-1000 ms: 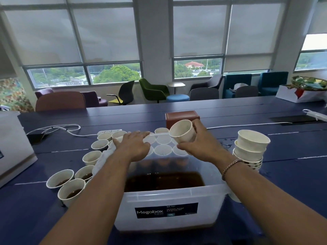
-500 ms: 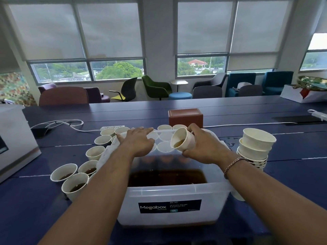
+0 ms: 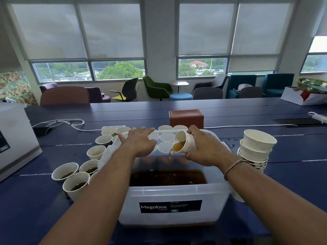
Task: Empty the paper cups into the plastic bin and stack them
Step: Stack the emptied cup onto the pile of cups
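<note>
A clear plastic bin (image 3: 177,193) labelled Megabox stands in front of me, holding dark brown liquid. My right hand (image 3: 207,147) grips a white paper cup (image 3: 183,142) tipped leftwards over the bin, and amber liquid runs from its rim. My left hand (image 3: 139,140) rests flat, fingers straight, on the bin's far left rim. Several filled paper cups (image 3: 76,183) stand left of the bin, and more cups (image 3: 165,128) stand behind it. A leaning stack of empty cups (image 3: 254,149) stands to the right.
A brown box (image 3: 185,117) sits behind the bin. A white power strip (image 3: 111,127) and its cable lie at the back left, and a grey appliance (image 3: 16,135) at the far left. Another white cable (image 3: 247,126) crosses the blue table at the right.
My right hand has lowered and tipped the cup further, from nearly upright to pouring into the bin. My left hand has stayed on the bin's rim.
</note>
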`<act>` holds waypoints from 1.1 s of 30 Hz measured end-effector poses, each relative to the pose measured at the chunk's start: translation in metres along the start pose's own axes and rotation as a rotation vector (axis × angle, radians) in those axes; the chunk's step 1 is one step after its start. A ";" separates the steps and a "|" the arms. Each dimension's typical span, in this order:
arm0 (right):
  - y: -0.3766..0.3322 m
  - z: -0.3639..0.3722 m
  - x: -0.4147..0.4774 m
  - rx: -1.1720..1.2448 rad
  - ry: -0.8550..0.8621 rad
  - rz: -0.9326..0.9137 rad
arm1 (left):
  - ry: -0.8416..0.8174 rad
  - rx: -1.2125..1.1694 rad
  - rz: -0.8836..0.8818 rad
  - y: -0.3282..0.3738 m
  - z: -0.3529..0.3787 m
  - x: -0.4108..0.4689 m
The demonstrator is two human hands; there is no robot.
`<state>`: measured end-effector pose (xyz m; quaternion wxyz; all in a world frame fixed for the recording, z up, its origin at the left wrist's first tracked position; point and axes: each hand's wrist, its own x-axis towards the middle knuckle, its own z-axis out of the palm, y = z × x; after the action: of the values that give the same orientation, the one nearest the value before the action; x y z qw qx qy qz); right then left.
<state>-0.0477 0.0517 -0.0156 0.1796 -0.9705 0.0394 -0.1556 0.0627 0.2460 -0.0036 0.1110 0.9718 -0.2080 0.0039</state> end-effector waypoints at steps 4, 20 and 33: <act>0.000 0.001 0.001 -0.010 0.048 -0.005 | -0.005 -0.006 0.002 -0.001 0.000 0.000; 0.000 -0.003 0.003 -0.072 0.185 -0.013 | -0.017 0.009 -0.004 0.000 0.000 0.001; -0.002 -0.005 0.002 -0.154 0.211 -0.028 | 0.004 -0.011 0.000 0.002 -0.004 -0.002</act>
<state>-0.0475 0.0520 -0.0099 0.0971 -0.9601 0.0565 -0.2559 0.0604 0.2458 0.0004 0.1165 0.9712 -0.2079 0.0045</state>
